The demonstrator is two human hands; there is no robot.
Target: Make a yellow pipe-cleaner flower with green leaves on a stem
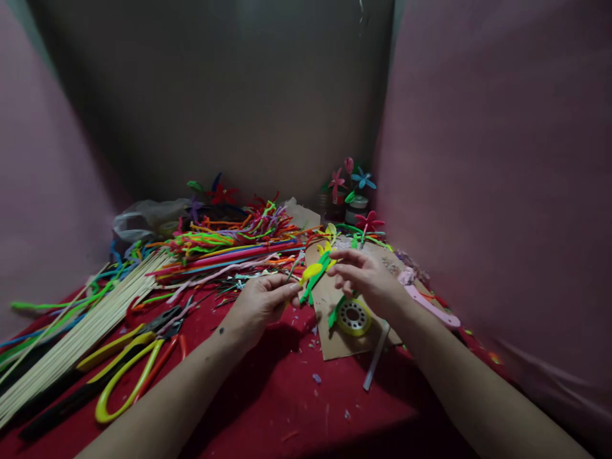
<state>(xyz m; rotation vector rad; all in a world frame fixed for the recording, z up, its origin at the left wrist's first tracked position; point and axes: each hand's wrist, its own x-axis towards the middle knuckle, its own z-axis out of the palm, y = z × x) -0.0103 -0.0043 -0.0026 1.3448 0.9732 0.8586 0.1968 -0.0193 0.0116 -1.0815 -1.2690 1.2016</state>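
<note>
Thumb and forefinger of the left hand are pinching a yellow piece by its near end, above the edge of the cardboard. The right hand is hovering at the far side, fingers curling loosely; whether they are touching anything, one cannot tell. The two hands are sitting apart, the yellow piece lying between them. Green strips are showing right against it in sight, and a thin stem is rising by the left fingertips.

For good handling, the left pinch should be holding firmly but lightly, since the soft-looking material is probably creasing easily. The right hand would be doing best by steadying the far end from the side, keeping the piece in sight. Tape and a clear stick are lying below the right wrist, so that arm should be clearing them. Pliers are resting well apart, left on the desk.
</note>
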